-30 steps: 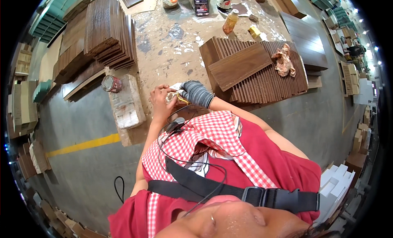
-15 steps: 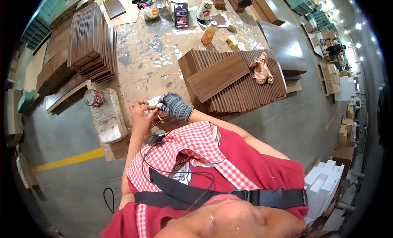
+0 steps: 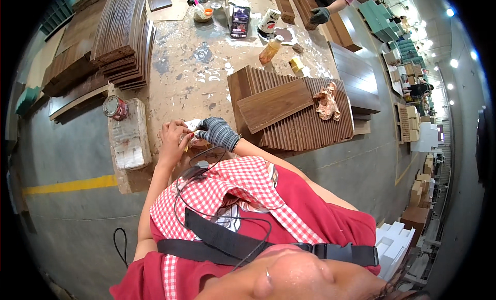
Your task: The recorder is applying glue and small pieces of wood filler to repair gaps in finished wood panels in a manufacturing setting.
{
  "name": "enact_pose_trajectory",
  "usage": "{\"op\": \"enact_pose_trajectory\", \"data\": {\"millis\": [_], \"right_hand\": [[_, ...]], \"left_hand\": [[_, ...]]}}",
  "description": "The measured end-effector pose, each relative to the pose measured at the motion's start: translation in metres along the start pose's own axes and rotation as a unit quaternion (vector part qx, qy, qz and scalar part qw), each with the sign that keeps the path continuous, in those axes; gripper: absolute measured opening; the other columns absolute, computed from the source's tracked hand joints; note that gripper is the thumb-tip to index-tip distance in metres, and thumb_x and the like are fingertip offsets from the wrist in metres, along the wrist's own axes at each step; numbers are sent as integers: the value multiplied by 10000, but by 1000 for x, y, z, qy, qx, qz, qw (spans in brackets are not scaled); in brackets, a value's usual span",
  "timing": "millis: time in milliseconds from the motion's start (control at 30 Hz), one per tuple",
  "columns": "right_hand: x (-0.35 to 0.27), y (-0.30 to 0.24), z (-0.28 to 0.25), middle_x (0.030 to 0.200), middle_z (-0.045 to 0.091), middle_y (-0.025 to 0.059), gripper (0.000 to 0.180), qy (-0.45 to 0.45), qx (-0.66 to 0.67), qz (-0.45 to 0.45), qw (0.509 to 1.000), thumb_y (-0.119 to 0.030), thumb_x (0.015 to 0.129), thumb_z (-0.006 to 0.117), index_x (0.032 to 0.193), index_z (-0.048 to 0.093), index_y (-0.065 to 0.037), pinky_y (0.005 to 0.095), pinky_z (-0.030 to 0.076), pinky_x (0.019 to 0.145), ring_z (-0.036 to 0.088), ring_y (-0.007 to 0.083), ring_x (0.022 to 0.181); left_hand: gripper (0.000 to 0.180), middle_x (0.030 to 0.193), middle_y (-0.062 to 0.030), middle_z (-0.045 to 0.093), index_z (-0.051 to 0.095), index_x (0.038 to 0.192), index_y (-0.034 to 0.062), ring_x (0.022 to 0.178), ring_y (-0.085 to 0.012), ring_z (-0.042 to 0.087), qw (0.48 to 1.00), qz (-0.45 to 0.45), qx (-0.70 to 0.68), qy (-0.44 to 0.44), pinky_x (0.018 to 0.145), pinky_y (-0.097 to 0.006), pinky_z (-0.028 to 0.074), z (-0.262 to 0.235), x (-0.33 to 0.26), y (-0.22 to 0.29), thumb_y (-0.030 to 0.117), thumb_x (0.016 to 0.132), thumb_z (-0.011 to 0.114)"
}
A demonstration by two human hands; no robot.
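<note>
**Both hands busy on a small pale piece at the counter's near edge**

At the near edge of the paint-spattered counter [image 3: 196, 67], the person's two hands meet over a small white piece [image 3: 192, 125]. Bare, with fingers curled in, the left hand [image 3: 173, 137] pinches the piece from the left; something small and yellowish shows under its fingers, too small to identify. Wearing a grey striped glove, the right hand [image 3: 218, 132] closes its fingertips on the same piece from the right. Both are pressed together rather than spread.

Just to the right lies a fanned stack of dark wood slats [image 3: 305, 122] with one flat board [image 3: 274, 104] across it and a crumpled rag [image 3: 326, 101] on top. A red-topped tin [image 3: 115, 107] stands on a white-crusted block [image 3: 129, 140] to the left. More slat piles [image 3: 124, 39] sit further back, along with an orange bottle [image 3: 270, 50] and a phone [image 3: 239, 21]. A co-worker's gloved hand [image 3: 320, 15] works at the far end.

By the look of it, the step in hand is preparing or opening this small piece before it goes to the wood. The next move would call for a steady pinch from the bare hand while the gloved fingers pull or fold, kept close over the counter so nothing drops.
</note>
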State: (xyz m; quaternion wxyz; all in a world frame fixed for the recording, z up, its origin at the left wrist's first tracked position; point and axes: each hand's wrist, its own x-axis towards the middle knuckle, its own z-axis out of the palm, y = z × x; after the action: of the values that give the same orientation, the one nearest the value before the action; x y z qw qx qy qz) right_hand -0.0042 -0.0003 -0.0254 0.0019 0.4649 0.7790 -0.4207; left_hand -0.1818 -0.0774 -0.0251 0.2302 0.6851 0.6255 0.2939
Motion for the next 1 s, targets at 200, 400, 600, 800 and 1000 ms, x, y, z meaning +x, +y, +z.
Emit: {"op": "enact_pose_trajectory", "data": {"millis": [200,400,600,800,1000], "right_hand": [[-3,8,13,831,664,171,252,48,-8,-53,997,-287,831,636,938,672,-61,420,494,753,636,341,795],[-6,1,11,836,668,170,274,46,14,-38,998,-289,813,653,945,670,-49,405,494,764,642,331,805],[-9,6,20,896,675,178,284,87,93,-16,992,-256,830,626,973,670,-15,392,500,772,642,327,838],[-7,18,36,901,657,185,289,90,173,-22,981,-223,874,620,1023,621,24,357,501,746,633,291,801],[-8,22,30,883,625,165,224,143,146,-67,977,-164,847,658,996,632,2,371,494,753,610,286,803]], "left_hand": [[154,1061,-34,548,663,840,112,1066,-273,429,1000,0,30,1,923,-429,299,-8,0,7,204,732,722],[160,1066,-36,551,655,801,123,1068,-266,439,999,6,51,-8,912,-427,306,-17,-1,3,208,686,727],[154,1037,-22,574,657,794,117,1070,-250,444,999,33,-15,24,912,-404,304,-7,-1,-5,209,694,730],[147,1042,-24,576,686,829,131,1065,-247,439,998,55,-25,29,935,-388,303,-11,-5,-11,201,712,742],[225,1061,-23,545,686,917,168,1052,-261,426,997,61,-26,39,942,-395,305,-8,-6,-11,216,707,748]]}}
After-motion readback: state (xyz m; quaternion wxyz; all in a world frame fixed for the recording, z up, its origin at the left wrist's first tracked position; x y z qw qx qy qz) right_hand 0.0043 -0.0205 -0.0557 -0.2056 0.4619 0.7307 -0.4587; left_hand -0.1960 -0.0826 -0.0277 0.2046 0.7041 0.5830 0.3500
